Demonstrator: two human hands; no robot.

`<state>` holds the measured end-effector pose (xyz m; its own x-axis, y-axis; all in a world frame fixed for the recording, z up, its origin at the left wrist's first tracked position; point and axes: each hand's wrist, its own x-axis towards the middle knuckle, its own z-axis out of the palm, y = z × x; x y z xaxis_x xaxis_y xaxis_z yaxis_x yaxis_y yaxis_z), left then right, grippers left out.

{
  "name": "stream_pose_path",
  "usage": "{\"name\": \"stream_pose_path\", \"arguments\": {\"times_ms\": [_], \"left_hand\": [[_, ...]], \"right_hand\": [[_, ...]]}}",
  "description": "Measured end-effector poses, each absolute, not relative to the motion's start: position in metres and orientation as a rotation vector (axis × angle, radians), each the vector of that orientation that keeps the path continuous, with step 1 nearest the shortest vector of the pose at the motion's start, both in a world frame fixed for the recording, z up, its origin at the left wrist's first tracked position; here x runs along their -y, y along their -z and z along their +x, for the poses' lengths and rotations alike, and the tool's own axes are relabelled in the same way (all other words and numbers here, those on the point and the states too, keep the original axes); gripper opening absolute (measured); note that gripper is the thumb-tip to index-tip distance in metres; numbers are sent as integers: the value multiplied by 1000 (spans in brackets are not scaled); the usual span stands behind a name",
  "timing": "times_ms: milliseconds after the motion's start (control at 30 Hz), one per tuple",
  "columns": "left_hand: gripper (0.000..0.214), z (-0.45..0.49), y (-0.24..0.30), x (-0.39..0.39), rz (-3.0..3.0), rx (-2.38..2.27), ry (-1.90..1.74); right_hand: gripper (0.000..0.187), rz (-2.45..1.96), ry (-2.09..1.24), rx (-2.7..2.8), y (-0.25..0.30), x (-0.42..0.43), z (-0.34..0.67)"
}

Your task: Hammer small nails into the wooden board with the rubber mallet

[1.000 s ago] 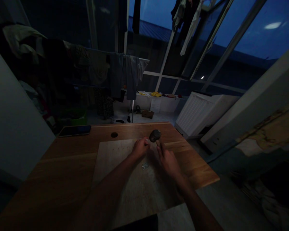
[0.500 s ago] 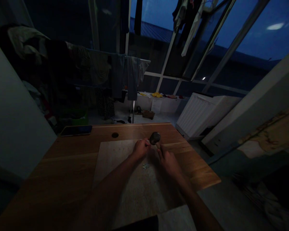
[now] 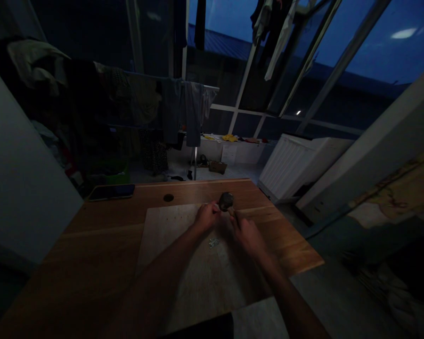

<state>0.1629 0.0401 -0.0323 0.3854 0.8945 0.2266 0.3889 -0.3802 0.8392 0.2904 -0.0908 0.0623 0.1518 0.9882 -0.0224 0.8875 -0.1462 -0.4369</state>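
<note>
My right hand (image 3: 246,233) is closed around the handle of a hammer, whose dark head (image 3: 226,201) hangs just above a pale board (image 3: 169,235) on the wooden table (image 3: 102,230). My left hand (image 3: 205,216) is pinched right beside the hammer head, low on the board; what its fingertips hold is too small and dark to name. A small heap of nails (image 3: 213,243) lies on the board between my two wrists.
A dark phone (image 3: 111,191) lies at the table's far left corner, near a round hole (image 3: 168,197) in the tabletop. Beyond the table stand a clothes rack with hanging laundry (image 3: 162,110) and a white radiator (image 3: 286,165). The room is very dim.
The hammer head has dipped slightly toward my left fingertips. Both hands stay in nearly the same place.
</note>
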Motion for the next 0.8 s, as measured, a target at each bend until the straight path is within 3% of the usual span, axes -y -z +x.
{"name": "stream_pose_path", "arguments": {"times_ms": [333, 567, 800], "left_hand": [[35, 163, 32, -42, 1925, -1117, -879], [13, 162, 31, -41, 1986, -1118, -864], [42, 166, 38, -43, 2012, -1098, -850]], "right_hand": [[42, -2095, -411, 1810, -45, 89, 294], [44, -2116, -405, 1700, -36, 108, 310], [42, -2157, -414, 1695, -13, 115, 315]]}}
